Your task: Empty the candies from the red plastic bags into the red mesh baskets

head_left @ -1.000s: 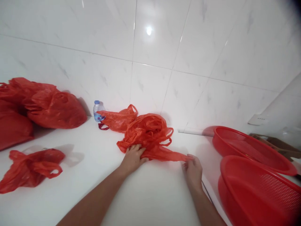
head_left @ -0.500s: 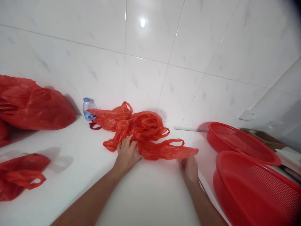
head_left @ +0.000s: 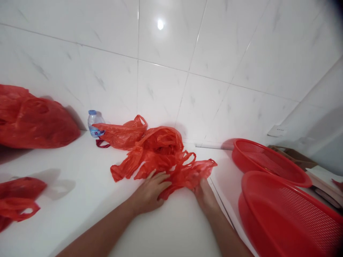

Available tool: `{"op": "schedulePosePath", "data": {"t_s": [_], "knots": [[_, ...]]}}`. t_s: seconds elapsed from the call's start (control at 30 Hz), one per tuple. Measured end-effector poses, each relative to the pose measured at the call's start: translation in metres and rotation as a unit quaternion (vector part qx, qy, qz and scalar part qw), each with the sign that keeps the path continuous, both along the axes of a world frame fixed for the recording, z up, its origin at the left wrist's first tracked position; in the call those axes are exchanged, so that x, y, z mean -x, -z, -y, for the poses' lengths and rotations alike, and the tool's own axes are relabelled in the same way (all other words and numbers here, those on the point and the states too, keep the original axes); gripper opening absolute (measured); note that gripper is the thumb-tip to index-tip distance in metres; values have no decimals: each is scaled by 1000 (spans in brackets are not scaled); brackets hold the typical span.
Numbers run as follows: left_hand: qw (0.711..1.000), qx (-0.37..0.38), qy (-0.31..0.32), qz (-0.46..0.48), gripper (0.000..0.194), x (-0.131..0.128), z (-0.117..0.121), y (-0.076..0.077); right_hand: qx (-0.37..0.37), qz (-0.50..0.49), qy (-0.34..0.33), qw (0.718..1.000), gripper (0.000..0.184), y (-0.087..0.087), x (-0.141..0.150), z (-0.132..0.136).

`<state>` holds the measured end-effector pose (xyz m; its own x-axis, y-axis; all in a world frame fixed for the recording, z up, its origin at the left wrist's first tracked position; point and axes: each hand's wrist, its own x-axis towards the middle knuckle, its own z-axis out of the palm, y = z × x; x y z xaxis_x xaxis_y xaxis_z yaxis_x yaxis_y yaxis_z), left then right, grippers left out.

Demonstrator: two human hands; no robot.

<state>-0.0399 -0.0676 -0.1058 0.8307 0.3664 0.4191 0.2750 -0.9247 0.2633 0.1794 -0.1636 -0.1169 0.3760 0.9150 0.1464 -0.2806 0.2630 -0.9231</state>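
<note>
Crumpled red plastic bags (head_left: pixel 160 142) lie in a loose heap on the white surface, close to the tiled wall. At the heap's near edge, my left hand (head_left: pixel 152 191) rests with its fingers stretched out over the film of the nearest red plastic bag (head_left: pixel 177 182). To the right, my right hand (head_left: pixel 205 198) is closed on that bag's near right edge; the bag hides some of its fingertips. This bag lies creased and bunched between both hands, with a looped handle showing above it.
A clear bottle (head_left: pixel 93 125) with a blue cap stands behind the heap's left end. Full-looking red bags (head_left: pixel 40 121) sit at far left, with a smaller red bag (head_left: pixel 21 196) nearer. Two red plastic baskets (head_left: pixel 254 200) and a cardboard box (head_left: pixel 294 157) occupy the right.
The nearest bag has been drawn nearer and bunched up. My right hand has moved left and nearer, while my left hand has shifted right and nearer. The view has turned slightly right.
</note>
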Motion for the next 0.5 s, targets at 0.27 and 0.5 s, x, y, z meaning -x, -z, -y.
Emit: {"op": "schedulePosePath", "data": {"t_s": [0.27,0.5], "knots": [[994,80,16,70,62,9,2,-3,6,-106,46,993,23,2,-2,3],[987,88,-87,107,44,13,-43,5,37,-146,61,987,21,6,-15,6]]}}
